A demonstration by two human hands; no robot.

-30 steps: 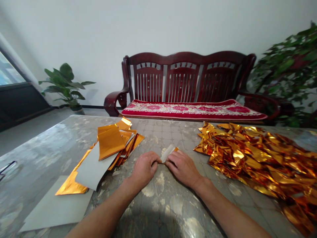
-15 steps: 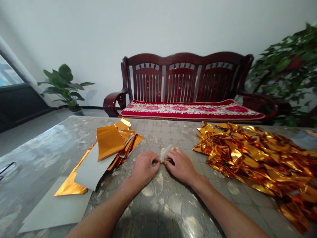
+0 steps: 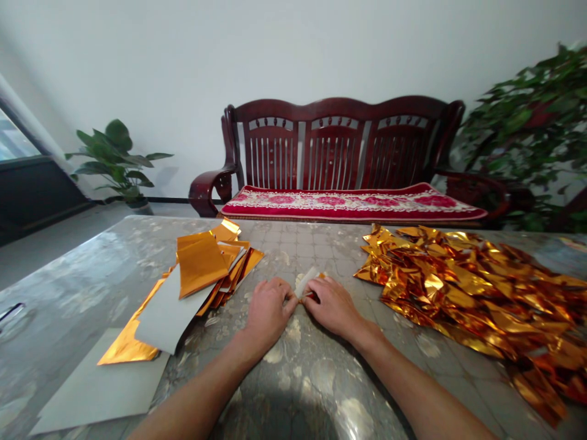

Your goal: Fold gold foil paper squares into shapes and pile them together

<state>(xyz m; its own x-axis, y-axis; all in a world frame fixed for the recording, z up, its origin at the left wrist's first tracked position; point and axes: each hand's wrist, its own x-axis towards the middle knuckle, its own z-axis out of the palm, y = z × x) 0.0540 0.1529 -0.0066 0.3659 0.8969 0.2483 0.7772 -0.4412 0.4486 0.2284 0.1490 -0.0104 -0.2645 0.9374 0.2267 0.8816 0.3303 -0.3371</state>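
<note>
Close together near the middle of the table, both hands pinch one small piece of foil paper point(image 3: 304, 280), its pale back showing and a bit of gold at its far right edge. My left hand point(image 3: 271, 305) has thumb and forefinger closed at the paper's near left corner. On the other side, my right hand point(image 3: 331, 304) is closed on the paper and hides part of it. Loose gold foil sheets point(image 3: 202, 263) lie stacked untidily to the left, some with the grey back up. A large heap of folded gold foil pieces point(image 3: 463, 287) spreads on the right.
The patterned grey table point(image 3: 151, 244) has a shiny covering. A grey sheet point(image 3: 101, 385) lies at the near left, and a dark thin object point(image 3: 11, 310) at the left edge. Behind stands a wooden bench point(image 3: 330, 146) with a red floral cushion, between a potted plant point(image 3: 121, 162) and leafy greenery point(image 3: 527, 128).
My left hand's fingers have drawn closer together at the paper's corner, narrowing the gap by the thumb. The view has shifted slightly; both hands stay at the same place on the table.
</note>
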